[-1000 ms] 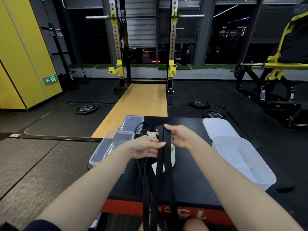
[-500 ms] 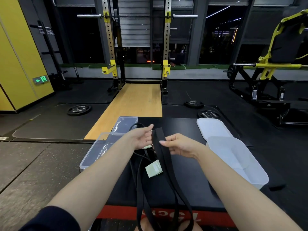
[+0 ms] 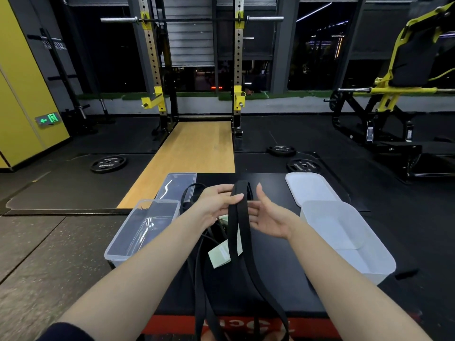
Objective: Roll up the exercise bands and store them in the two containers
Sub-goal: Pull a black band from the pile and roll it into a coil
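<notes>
A wide black exercise band [image 3: 235,232] hangs doubled over the near edge of the black padded box [image 3: 283,279]. My left hand [image 3: 216,204] pinches its folded top end. My right hand [image 3: 268,219] is just right of the band, palm turned up and fingers spread, holding nothing. A thinner black band [image 3: 190,193] loops on the box behind my left hand. A pale green band [image 3: 219,255] lies under the black one. A clear container [image 3: 123,247] stands at the left, a white translucent container [image 3: 364,262] at the right.
The clear lid [image 3: 177,185] lies behind the clear container and the white lid [image 3: 310,189] behind the white one. Weight plates [image 3: 108,164] [image 3: 304,166] lie on the dark gym floor. A squat rack [image 3: 194,70] with a wooden platform [image 3: 197,153] is ahead.
My right hand has let go of the wide black band and opened beside it. My left hand has kept hold of the folded top end.
</notes>
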